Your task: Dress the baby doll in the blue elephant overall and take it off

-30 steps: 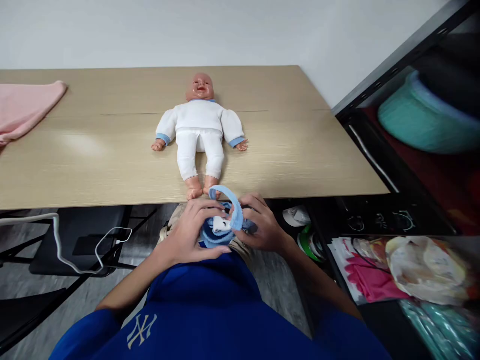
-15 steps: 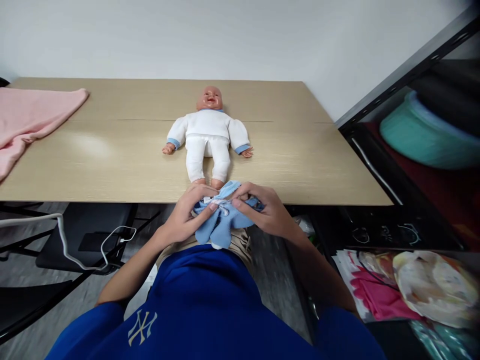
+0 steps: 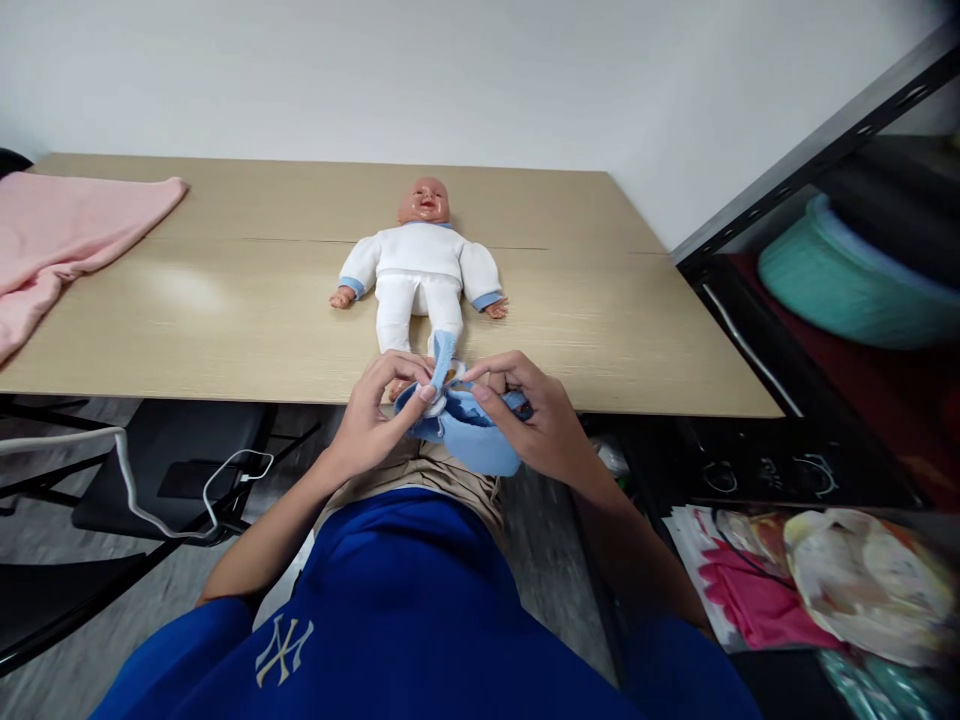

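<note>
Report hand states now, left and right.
Left hand: closed, fingers pinching the blue garment.
Right hand: closed, fingers gripping the blue garment too.

Bare tabletop (image 3: 225, 310) flanking doll (image 3: 418, 272)

Table (image 3: 225, 320): light wood grain, with a seam running across its far half.
Pink cloth (image 3: 67, 225): on the table's far left corner, rumpled, one fold trailing toward the near edge.
White wall (image 3: 480, 80): plain, right behind the table's far edge.
White cable (image 3: 124, 475): loops below the table's near left edge.
Black chair (image 3: 150, 500): under the table, beneath the cable.
Black shelf rack (image 3: 787, 190): just beside the table's right end.
Teal round tub (image 3: 855, 290): on a rack shelf, right of the table.
Printed sheets (image 3: 739, 585): pink and white, lower in the rack.
Crumpled plastic bag (image 3: 870, 580): resting on the sheets.
</note>
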A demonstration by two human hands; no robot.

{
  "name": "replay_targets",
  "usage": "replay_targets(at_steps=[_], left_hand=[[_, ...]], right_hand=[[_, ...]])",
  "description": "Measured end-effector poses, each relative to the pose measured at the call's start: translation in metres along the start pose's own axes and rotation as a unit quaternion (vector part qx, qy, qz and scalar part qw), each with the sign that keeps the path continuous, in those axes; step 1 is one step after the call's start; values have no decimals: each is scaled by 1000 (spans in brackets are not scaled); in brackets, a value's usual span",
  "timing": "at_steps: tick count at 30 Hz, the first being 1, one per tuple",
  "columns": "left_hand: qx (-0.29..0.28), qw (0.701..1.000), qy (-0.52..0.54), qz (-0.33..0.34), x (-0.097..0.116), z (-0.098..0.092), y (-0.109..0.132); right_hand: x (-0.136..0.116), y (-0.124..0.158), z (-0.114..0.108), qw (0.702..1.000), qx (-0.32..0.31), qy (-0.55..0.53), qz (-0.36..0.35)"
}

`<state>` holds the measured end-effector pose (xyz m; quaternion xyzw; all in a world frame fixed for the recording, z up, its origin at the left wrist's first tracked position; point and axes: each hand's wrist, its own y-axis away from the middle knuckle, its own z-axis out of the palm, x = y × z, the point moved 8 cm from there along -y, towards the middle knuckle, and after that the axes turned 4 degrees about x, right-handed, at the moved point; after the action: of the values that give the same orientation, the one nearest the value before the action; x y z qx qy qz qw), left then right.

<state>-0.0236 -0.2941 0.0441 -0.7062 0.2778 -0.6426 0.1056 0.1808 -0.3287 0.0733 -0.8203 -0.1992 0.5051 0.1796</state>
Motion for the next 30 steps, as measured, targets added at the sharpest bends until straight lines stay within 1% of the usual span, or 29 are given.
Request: replay_targets(at_steps=[3, 6, 7, 8, 9, 10, 12, 13, 14, 15, 17, 19, 20, 22, 23, 24, 25, 27, 28, 29, 30], left_hand=[[24, 993, 96, -62, -12, -1, 3], [42, 976, 189, -96, -16, 1, 2], [45, 972, 206, -101, -15, 2, 1], [46, 969, 218, -105, -15, 3, -1], [44, 967, 226, -107, -14, 5, -4], [40, 966, 230, -107, -12, 7, -7], [35, 966, 233, -104, -9, 10, -11], [37, 967, 231, -102, -8, 10, -13], [43, 968, 229, -98, -6, 10, -14], [51, 968, 228, -93, -5, 8, -15], [69, 969, 224, -83, -3, 1, -14], [92, 972, 205, -73, -3, -9, -12], [109, 975, 183, -64, -4, -17, -10], [162, 979, 120, -31, -7, -37, -6], [189, 978, 87, -14, -8, -48, -3], [206, 977, 61, -3, -11, -57, 0], [211, 976, 45, 0, -14, -63, 2], [191, 981, 33, -20, -22, -66, 5], [179, 983, 32, -34, -25, -66, 7], [173, 983, 32, -47, -25, -65, 8], [172, 983, 32, -55, -24, -63, 9]], right_hand=[[4, 0, -10, 999, 9, 44, -8], [9, -5, -29, 986, 69, 150, -38], [9, -6, -34, 977, 89, 187, -55], [9, -8, -37, 970, 96, 212, -72], [9, -9, -34, 968, 81, 221, -88], [9, -10, -26, 972, 40, 208, -105], [11, -7, 0, 980, -80, 132, -128], [12, -4, 13, 978, -135, 89, -132], [14, 0, 26, 975, -174, 54, -130], [18, 3, 36, 972, -193, 32, -126], [27, 7, 52, 974, -197, 19, -115], [32, 9, 61, 976, -183, 4, -117], [33, 9, 62, 978, -171, -15, -121], [31, 8, 56, 979, -143, -85, -116], [32, 6, 52, 978, -132, -130, -96], [34, 4, 48, 975, -126, -173, -60], [38, 2, 46, 970, -129, -208, -13], [44, 3, 49, 957, -155, -236, 72], [45, 4, 53, 953, -179, -227, 91], [43, 6, 59, 952, -210, -205, 91], [40, 9, 66, 952, -242, -174, 75]])
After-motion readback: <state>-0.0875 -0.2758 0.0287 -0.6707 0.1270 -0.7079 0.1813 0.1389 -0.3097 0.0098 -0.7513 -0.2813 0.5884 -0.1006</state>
